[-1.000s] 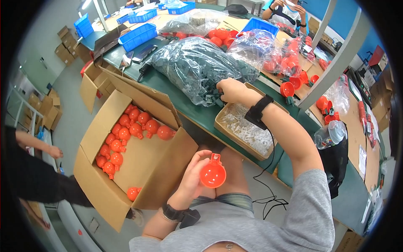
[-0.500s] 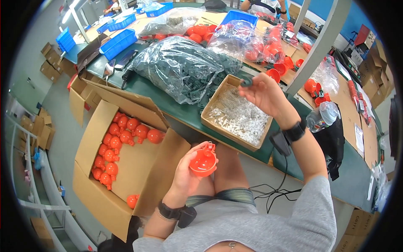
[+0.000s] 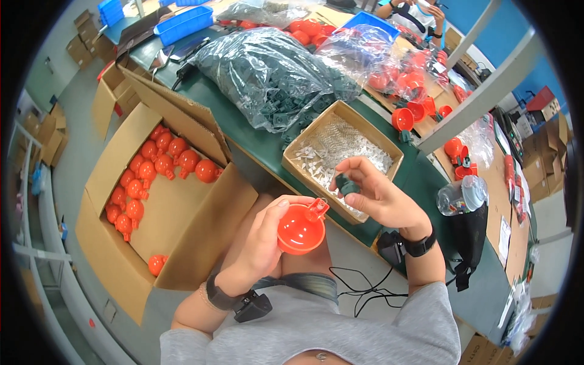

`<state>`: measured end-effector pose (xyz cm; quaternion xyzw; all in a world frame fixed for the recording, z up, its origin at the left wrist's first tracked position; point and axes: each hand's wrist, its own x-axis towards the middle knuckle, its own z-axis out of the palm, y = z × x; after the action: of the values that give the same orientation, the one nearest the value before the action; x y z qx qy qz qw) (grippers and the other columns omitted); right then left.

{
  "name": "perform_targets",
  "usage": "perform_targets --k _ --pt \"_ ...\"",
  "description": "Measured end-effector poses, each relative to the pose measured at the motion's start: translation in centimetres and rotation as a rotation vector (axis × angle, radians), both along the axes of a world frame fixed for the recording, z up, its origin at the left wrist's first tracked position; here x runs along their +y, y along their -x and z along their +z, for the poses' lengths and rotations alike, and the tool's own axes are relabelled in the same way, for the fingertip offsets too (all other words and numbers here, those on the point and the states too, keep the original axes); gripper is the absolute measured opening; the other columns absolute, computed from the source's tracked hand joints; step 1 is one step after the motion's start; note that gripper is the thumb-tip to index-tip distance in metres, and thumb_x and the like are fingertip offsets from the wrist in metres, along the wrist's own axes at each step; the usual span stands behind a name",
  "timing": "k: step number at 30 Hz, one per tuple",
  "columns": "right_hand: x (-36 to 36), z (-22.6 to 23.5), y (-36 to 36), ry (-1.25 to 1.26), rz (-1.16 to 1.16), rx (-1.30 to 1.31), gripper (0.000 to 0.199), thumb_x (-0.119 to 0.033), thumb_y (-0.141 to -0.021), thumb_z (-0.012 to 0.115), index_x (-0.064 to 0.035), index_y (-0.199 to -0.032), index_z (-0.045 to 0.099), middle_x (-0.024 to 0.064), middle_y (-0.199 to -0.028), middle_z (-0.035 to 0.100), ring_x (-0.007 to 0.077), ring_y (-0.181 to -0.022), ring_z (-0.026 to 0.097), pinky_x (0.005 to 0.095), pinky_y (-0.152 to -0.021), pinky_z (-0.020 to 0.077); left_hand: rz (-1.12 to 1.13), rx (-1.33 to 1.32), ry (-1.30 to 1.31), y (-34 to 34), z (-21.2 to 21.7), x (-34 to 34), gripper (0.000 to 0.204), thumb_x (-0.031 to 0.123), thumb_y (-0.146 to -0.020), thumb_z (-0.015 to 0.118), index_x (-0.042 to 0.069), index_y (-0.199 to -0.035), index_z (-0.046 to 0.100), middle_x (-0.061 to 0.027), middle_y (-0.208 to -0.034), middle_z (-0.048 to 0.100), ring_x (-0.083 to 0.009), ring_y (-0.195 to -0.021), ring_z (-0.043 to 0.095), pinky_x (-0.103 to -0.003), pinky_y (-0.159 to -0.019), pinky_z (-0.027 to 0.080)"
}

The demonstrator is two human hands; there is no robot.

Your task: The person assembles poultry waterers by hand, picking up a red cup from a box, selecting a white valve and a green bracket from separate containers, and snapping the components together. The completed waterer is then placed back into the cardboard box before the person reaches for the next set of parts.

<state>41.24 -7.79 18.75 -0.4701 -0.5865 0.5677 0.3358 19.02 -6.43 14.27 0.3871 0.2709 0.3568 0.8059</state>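
My left hand (image 3: 260, 236) is wrapped round a red plastic cup (image 3: 301, 230), its glossy hollow facing up and its stubby neck pointing away to the right. Between the thumb and fingers of my right hand (image 3: 383, 196) is a small dark green plastic part (image 3: 347, 184). This hand hovers over the near right edge of a shallow cardboard tray (image 3: 299, 171), apart from the cup. Small white plastic pieces (image 3: 310, 156) and thin metal springs (image 3: 347, 135) lie in the tray. To the left, an open carton (image 3: 204, 234) contains several red cups (image 3: 164, 165).
A clear bag of dark green parts (image 3: 258, 79) lies on the green table beyond the tray. More red cups (image 3: 403, 119), plastic bags and blue bins (image 3: 182, 25) are farther back. A post (image 3: 480, 91) rises at right, near a clear jar (image 3: 462, 194). Another person (image 3: 420, 18) sits opposite.
My right hand has come down and nearer with the green part, toward the cup. The left hand still grips the cup, now slightly higher in view. The view has shifted a little.
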Motion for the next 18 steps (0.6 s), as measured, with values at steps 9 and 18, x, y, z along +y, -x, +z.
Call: perform_targets --k 9,18 --pt "0.49 0.44 0.29 -0.311 0.156 -0.151 0.038 0.005 -0.081 0.061 -0.0005 -0.119 0.057 0.0116 -0.120 0.054 0.0204 -0.111 0.052 0.0318 -0.094 0.0419 0.006 0.113 -0.077 -0.40 0.08 -0.05 0.050 0.035 -0.096 0.025 -0.005 -0.110 0.052 -0.0198 -0.096 0.063 -0.0275 -0.082 0.064 -0.036 -0.077 0.052" --pt "-0.03 -0.12 0.89 -0.168 0.074 -0.017 0.040 0.006 -0.082 0.060 -0.0001 -0.121 0.056 0.0114 -0.120 0.053 0.0198 -0.111 0.053 0.0312 -0.095 0.0429 0.038 0.087 -0.026 -0.37 0.16 -0.08 0.050 0.036 -0.096 0.026 -0.004 -0.111 0.052 -0.0214 -0.096 0.063 -0.0290 -0.080 0.065 -0.036 -0.075 0.053"
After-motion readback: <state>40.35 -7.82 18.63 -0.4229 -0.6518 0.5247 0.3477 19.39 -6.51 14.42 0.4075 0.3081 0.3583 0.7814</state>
